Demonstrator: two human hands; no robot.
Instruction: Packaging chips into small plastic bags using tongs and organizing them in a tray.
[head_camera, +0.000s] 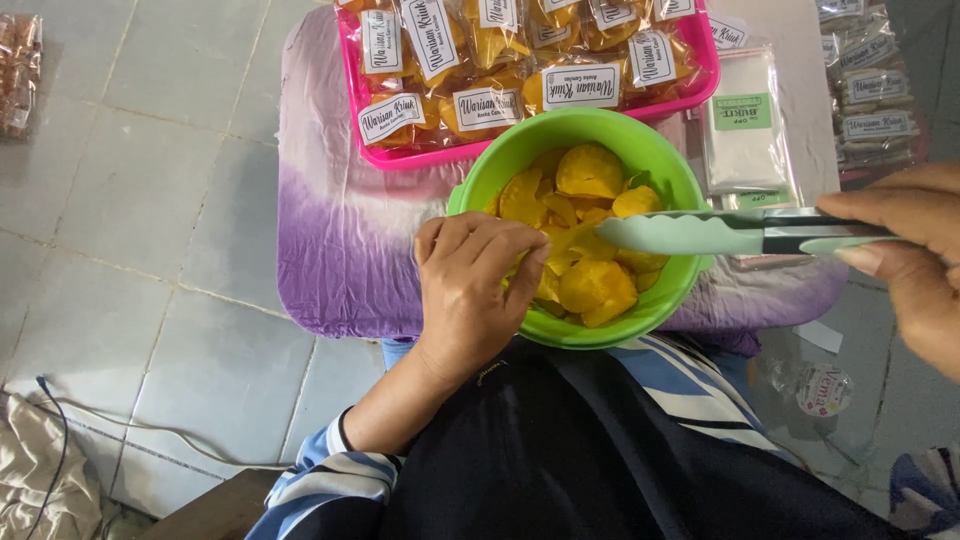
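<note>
Yellow chips (585, 225) fill a green bowl (480, 180) that sits at the near edge of a low worktop (330, 230) covered with a white-and-purple cloth, just in front of the person's lap.

From the head camera, looking straight down: the left hand (468, 290) rests over the near-left rim of the bowl, its fingers (505, 248) curled down among the chips; whether they actually pinch one cannot be told, since the fingertips are hidden. The right hand (915, 250) comes in from the right edge and is closed around the handle of pale green tongs (700, 233). The tongs lie nearly level across the bowl, their tips close together over the middle of the chips, touching or just above them.

Behind the bowl, touching its far rim, stands a pink tray (700, 85) packed with clear bags of the same yellow chips (470, 50), each with a white label. To the right of the tray lies a stack of empty clear plastic bags (745, 130), partly under the tongs. Further right, at the worktop's edge, are more packed bags with darker contents (870, 100). The floor (130, 200) is pale grey tile; a small packet (20, 70) lies on it at upper left, and a beige cloth (40, 470) at lower left. The person wears a striped sleeve (330, 475) and dark clothing.
</note>
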